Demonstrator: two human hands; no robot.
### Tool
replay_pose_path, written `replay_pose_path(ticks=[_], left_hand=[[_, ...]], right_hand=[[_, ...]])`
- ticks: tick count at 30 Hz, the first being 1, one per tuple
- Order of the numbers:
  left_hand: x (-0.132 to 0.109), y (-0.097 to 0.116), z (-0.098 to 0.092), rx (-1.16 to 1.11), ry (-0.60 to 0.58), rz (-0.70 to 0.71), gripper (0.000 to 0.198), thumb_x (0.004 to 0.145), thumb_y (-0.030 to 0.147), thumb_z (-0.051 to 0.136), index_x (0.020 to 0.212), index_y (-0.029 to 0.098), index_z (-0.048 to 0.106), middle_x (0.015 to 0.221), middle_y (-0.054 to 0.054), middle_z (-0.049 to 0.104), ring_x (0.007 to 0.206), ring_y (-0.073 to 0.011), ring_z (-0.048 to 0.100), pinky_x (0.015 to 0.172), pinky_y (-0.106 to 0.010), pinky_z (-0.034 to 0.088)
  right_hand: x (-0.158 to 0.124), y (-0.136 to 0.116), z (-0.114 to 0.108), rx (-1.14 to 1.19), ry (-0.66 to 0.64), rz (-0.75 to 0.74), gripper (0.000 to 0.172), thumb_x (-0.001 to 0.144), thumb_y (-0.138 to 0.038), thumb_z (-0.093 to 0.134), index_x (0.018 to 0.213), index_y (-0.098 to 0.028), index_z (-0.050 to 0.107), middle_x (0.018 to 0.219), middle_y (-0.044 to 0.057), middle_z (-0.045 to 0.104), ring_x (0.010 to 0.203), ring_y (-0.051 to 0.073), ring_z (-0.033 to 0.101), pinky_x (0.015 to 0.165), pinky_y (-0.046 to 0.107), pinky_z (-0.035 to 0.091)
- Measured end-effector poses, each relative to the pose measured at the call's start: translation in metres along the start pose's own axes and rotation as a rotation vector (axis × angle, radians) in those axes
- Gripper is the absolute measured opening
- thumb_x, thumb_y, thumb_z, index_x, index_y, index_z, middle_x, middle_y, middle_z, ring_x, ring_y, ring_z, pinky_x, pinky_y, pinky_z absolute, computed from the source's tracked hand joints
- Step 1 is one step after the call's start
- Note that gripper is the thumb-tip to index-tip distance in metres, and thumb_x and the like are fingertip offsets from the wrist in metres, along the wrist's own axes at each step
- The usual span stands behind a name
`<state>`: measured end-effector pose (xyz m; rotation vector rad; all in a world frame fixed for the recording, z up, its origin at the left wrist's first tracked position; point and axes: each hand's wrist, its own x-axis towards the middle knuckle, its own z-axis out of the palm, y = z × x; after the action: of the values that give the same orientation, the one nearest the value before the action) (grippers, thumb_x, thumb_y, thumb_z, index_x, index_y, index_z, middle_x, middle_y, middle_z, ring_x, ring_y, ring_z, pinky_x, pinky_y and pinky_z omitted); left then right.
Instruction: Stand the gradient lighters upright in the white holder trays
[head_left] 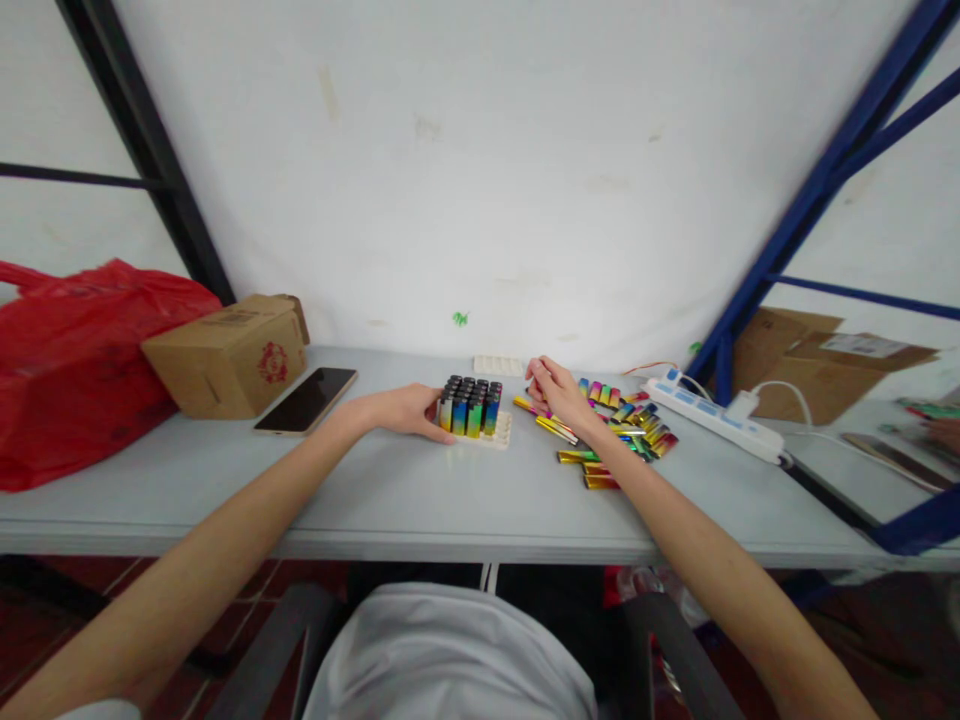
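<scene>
Left hand [420, 412] half-spread against left side of black-topped tubes [474, 418]; far fingers hidden, grip unclear. Tubes upright in white tray [504, 434] on bench [450, 505], black ends up. Right hand [553, 388] curled, contents unclear; loose tubes [574, 456] lie flat, mixed directions, partly behind forearm [675, 515].

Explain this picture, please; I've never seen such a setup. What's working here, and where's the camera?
No machine here: a person works barehanded, with the camera on that same person's head, looking forward and down. The left hand is against the left side of the black-topped pieces standing in a white tray. The right hand is beside loose, shiny coloured pieces; whether it holds anything is unclear. Also on the grey table are a phone, a cardboard box, a red bag and a white power strip.
</scene>
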<state>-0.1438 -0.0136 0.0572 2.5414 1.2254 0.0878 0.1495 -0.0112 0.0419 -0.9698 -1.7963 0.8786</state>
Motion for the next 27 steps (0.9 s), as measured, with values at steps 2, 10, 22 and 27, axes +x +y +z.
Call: replay_pose_path(ticks=[2, 10, 22, 27], left_hand=[[-0.001, 0.001, -0.001, -0.005, -0.004, 0.000, 0.065, 0.069, 0.072, 0.068, 0.103, 0.017, 0.065, 0.087, -0.004, 0.070, 0.074, -0.0200, 0.062, 0.065, -0.027, 0.043], [-0.002, 0.002, -0.001, -0.031, -0.008, -0.005, 0.064, 0.069, 0.071, 0.069, 0.104, 0.018, 0.064, 0.088, -0.004, 0.070, 0.076, -0.0201, 0.063, 0.064, -0.026, 0.044], [-0.002, 0.003, -0.002, -0.024, -0.013, -0.007, 0.065, 0.070, 0.072, 0.068, 0.105, 0.017, 0.064, 0.089, -0.004, 0.070, 0.076, -0.0208, 0.063, 0.064, -0.027, 0.044], [-0.002, 0.002, -0.002, -0.017, -0.015, -0.010, 0.063, 0.069, 0.071, 0.068, 0.101, 0.017, 0.065, 0.087, -0.005, 0.070, 0.074, -0.0203, 0.062, 0.063, -0.026, 0.043]], right_hand=[[-0.001, 0.000, 0.004, -0.031, 0.054, 0.002, 0.049, 0.092, -0.071, 0.039, 0.083, -0.024, 0.045, 0.053, -0.009, 0.032, 0.043, 0.010, 0.032, 0.044, 0.023, 0.030], [-0.003, -0.002, 0.014, -0.406, 0.223, -0.045, 0.051, 0.090, -0.056, 0.046, 0.054, -0.021, 0.035, 0.054, -0.004, 0.032, 0.055, 0.011, 0.034, 0.054, 0.027, 0.025], [-0.004, -0.007, 0.013, -0.452, 0.249, -0.106, 0.053, 0.092, -0.060, 0.043, 0.056, -0.021, 0.037, 0.055, -0.004, 0.033, 0.056, 0.011, 0.034, 0.056, 0.027, 0.024], [-0.004, -0.009, 0.014, -0.478, 0.227, -0.083, 0.046, 0.091, -0.050, 0.043, 0.056, -0.021, 0.038, 0.053, -0.004, 0.035, 0.055, 0.011, 0.036, 0.056, 0.027, 0.023]])
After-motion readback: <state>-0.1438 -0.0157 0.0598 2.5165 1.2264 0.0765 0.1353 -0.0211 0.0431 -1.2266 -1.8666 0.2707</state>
